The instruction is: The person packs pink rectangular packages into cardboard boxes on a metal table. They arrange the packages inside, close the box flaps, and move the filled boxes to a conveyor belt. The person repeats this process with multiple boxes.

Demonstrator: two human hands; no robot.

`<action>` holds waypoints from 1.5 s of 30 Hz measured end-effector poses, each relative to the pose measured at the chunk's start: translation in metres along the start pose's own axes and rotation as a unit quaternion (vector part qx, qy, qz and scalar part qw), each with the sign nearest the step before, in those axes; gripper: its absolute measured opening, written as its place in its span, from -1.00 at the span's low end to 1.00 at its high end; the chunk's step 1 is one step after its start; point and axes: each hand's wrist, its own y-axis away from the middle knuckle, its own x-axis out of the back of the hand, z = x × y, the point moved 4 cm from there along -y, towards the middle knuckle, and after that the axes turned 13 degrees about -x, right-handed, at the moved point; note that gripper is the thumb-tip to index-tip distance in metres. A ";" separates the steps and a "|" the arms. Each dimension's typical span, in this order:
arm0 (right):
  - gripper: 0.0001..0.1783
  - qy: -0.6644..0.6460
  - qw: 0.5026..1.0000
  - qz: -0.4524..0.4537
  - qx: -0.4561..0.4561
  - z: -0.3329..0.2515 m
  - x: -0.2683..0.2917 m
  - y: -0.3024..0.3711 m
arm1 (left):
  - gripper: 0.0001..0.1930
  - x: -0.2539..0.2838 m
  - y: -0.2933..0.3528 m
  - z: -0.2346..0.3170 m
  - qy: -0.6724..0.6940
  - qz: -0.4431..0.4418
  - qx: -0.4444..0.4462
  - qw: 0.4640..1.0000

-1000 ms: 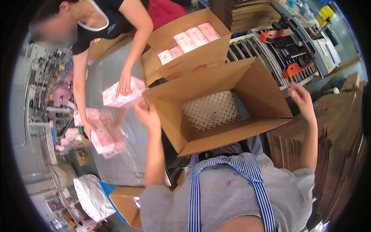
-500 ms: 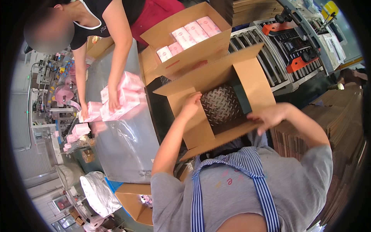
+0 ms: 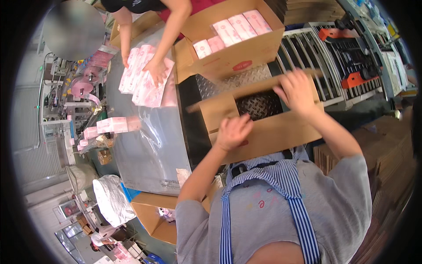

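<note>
In front of me an unfilled cardboard box [image 3: 272,136] shows its flaps partly folded in, with dark diamond-plate metal [image 3: 260,105] visible through the gap between them. My left hand [image 3: 234,133] lies on the near flap by the box's left end, fingers bent and apart. At the far right, my right hand [image 3: 297,93] has its fingers curled over the edge of the far flap. Just beyond stands a second cardboard box [image 3: 263,48], holding pink-and-white wrapped packs [image 3: 228,33] in rows.
Left of me, a co-worker's hands [image 3: 156,70] gather pink packs [image 3: 145,81] on a grey metal table [image 3: 154,154]. A roller conveyor [image 3: 303,55] runs at the far right. Flattened cardboard [image 3: 373,145] is stacked to my right. An open carton [image 3: 154,211] stands at lower left.
The near and far flaps have swung inward, narrowing the opening. My right hand has moved from the near right corner to the far flap. The co-worker's packs have moved farther away.
</note>
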 end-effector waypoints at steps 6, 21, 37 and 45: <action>-0.78 -0.005 0.999 -0.023 -0.049 0.051 0.002 0.050 | -0.43 -0.014 0.027 -0.023 -0.052 -0.079 0.267 0.959; -0.42 -0.308 0.786 -0.184 -0.504 0.230 -0.054 0.204 | -0.31 -0.115 0.165 -0.062 0.600 0.201 0.626 0.456; -0.48 -0.081 0.985 -0.111 -0.100 -0.003 0.013 0.030 | -0.23 0.029 0.121 -0.056 0.633 0.233 0.609 0.418; -0.39 0.054 0.873 -0.205 -0.440 0.195 -0.012 0.151 | -0.43 -0.051 0.104 0.004 0.391 -0.035 0.649 0.652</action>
